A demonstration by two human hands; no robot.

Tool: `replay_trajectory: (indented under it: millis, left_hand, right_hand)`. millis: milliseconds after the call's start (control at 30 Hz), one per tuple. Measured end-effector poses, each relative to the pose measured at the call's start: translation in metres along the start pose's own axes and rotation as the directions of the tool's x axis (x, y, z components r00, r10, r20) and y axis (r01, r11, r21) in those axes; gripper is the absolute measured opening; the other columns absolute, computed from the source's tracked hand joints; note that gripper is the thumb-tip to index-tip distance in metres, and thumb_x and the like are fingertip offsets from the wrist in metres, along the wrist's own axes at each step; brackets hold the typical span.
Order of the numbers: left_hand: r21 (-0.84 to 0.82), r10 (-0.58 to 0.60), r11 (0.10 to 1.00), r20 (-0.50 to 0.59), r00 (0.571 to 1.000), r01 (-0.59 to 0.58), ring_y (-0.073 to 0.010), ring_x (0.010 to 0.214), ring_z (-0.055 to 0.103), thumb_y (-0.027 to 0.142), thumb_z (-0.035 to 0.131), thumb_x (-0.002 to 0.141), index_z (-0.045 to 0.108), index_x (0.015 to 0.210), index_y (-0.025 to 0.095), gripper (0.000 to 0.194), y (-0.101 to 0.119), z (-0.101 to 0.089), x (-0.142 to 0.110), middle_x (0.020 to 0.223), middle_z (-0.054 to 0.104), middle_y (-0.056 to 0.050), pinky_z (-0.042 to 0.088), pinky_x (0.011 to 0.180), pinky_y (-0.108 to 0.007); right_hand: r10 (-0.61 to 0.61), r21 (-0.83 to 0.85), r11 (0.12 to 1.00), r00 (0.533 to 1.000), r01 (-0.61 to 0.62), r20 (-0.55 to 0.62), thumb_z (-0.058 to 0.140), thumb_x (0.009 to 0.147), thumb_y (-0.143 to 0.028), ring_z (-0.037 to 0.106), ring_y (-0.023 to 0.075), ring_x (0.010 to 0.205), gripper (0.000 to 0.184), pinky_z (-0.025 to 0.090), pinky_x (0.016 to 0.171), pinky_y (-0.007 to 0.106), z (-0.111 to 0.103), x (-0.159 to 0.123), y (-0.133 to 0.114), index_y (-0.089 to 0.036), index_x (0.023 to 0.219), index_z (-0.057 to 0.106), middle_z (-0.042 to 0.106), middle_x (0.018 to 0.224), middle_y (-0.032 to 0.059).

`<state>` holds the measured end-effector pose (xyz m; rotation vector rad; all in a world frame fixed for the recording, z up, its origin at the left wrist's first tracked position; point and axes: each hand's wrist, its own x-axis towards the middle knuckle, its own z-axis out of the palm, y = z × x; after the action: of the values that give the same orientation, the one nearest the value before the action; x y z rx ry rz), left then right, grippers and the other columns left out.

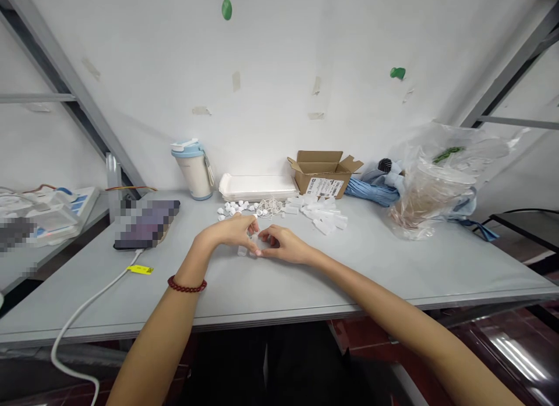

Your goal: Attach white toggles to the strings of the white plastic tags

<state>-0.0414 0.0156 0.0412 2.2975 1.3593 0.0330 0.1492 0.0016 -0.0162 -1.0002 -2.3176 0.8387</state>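
Over the middle of the table, my left hand point(236, 231) and my right hand point(286, 246) meet with bent fingers and thumbs close together. Between their fingertips is a small translucent plastic piece point(255, 238), mostly hidden by the fingers. Another translucent piece point(242, 251) lies on the table just below my left hand. Behind that hand are several small white caps point(231, 208), loosely scattered. A tangle of thin whitish rings or cords point(269, 207) lies to their right. Beyond my right hand spreads a pile of flat translucent plastic pieces point(324, 214).
A stack of white trays point(259, 186) and an open cardboard box point(323, 176) stand against the wall. Left are a tumbler point(192, 170) and a phone point(148, 224) with a white cable point(94, 301). Right are blue cloth point(373, 190) and a clear plastic bag point(430, 190).
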Motion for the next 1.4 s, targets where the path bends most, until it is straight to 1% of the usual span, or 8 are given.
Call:
replay_trajectory:
  millis: [100, 233, 500, 800, 900, 1200, 1300, 1400]
  left_hand:
    - [-0.067, 0.032, 0.997, -0.242, 0.970, -0.049, -0.0213, 0.089, 0.056, 0.051, 0.051, 0.074, 0.060, 0.088, 0.019, 0.036, -0.008, -0.007, 0.000, 0.093, 0.065, -0.005, 0.043, 0.074, -0.029]
    - [-0.069, -0.056, 0.997, -0.569, 0.820, 0.020, -0.0198, 0.082, 0.059, 0.032, 0.036, 0.083, 0.063, 0.090, 0.017, 0.032, -0.019, -0.013, 0.001, 0.090, 0.068, -0.006, 0.043, 0.074, -0.030]
    - [0.046, 0.064, 0.998, -0.347, 0.936, -0.051, -0.0245, 0.093, 0.059, 0.025, 0.051, 0.072, 0.065, 0.105, 0.016, 0.037, -0.022, 0.010, 0.021, 0.109, 0.065, -0.009, 0.045, 0.085, -0.034]
    - [0.096, 0.023, 0.995, -0.389, 0.921, 0.016, -0.0237, 0.090, 0.060, 0.020, 0.049, 0.077, 0.068, 0.093, 0.014, 0.026, -0.033, 0.018, 0.034, 0.095, 0.066, -0.011, 0.045, 0.084, -0.035]
    - [0.099, 0.015, 0.994, -0.516, 0.856, 0.042, -0.0230, 0.090, 0.060, 0.015, 0.048, 0.076, 0.067, 0.097, 0.014, 0.028, -0.032, 0.021, 0.039, 0.097, 0.067, -0.011, 0.045, 0.085, -0.035]
    - [-0.158, -0.116, 0.987, -0.837, 0.536, -0.033, -0.0155, 0.071, 0.062, 0.016, 0.050, 0.076, 0.067, 0.087, 0.015, 0.021, -0.023, 0.016, 0.039, 0.084, 0.071, -0.005, 0.049, 0.072, -0.027]
    - [-0.219, -0.170, 0.975, -0.850, 0.499, -0.041, -0.0149, 0.067, 0.062, 0.017, 0.050, 0.076, 0.067, 0.086, 0.014, 0.020, -0.022, 0.016, 0.038, 0.076, 0.070, -0.004, 0.048, 0.068, -0.026]
    - [-0.215, -0.156, 0.975, -0.842, 0.516, -0.058, -0.0150, 0.066, 0.062, 0.017, 0.050, 0.076, 0.067, 0.085, 0.013, 0.020, -0.020, 0.019, 0.040, 0.075, 0.070, -0.005, 0.048, 0.067, -0.026]
  right_hand:
    - [0.006, 0.003, 1.000, 1.000, -0.006, 0.002, 0.070, 0.072, -0.033, 0.052, 0.0132, 0.075, 0.037, 0.043, 0.070, 0.028, 0.000, 0.000, 0.001, -0.013, 0.102, 0.060, 0.057, 0.095, 0.0066]
    - [-0.016, 0.007, 1.000, 1.000, 0.016, 0.011, 0.069, 0.074, -0.033, 0.052, 0.0136, 0.076, 0.037, 0.044, 0.073, 0.030, 0.001, -0.001, 0.002, -0.014, 0.103, 0.058, 0.057, 0.099, 0.0077]
    - [0.000, -0.001, 1.000, 1.000, 0.000, 0.024, 0.071, 0.071, -0.038, 0.052, 0.0146, 0.078, 0.044, 0.044, 0.074, 0.030, 0.000, -0.002, -0.001, -0.013, 0.104, 0.056, 0.057, 0.100, 0.0078]
    - [0.004, -0.023, 1.000, 1.000, -0.003, 0.014, 0.070, 0.072, -0.041, 0.053, 0.0161, 0.082, 0.050, 0.044, 0.074, 0.031, 0.002, -0.003, -0.002, -0.012, 0.109, 0.053, 0.057, 0.102, 0.0087]
    - [-0.011, -0.063, 0.998, 1.000, 0.011, 0.005, 0.070, 0.072, -0.041, 0.054, 0.0178, 0.086, 0.051, 0.044, 0.075, 0.032, 0.004, -0.003, -0.003, -0.012, 0.111, 0.051, 0.057, 0.102, 0.0093]
    - [-0.036, -0.122, 0.992, 0.999, 0.034, -0.018, 0.068, 0.076, -0.036, 0.055, 0.0186, 0.087, 0.047, 0.045, 0.075, 0.033, 0.008, -0.003, -0.002, -0.013, 0.112, 0.049, 0.057, 0.101, 0.0094]
    - [-0.048, -0.127, 0.991, 0.999, 0.045, -0.022, 0.068, 0.076, -0.033, 0.055, 0.0177, 0.086, 0.045, 0.045, 0.075, 0.032, 0.009, -0.003, 0.000, -0.014, 0.112, 0.049, 0.058, 0.101, 0.0087]
    - [-0.065, -0.127, 0.990, 0.998, 0.062, -0.024, 0.068, 0.077, -0.032, 0.055, 0.0174, 0.085, 0.043, 0.045, 0.074, 0.032, 0.010, -0.002, 0.002, -0.015, 0.111, 0.050, 0.058, 0.099, 0.0081]
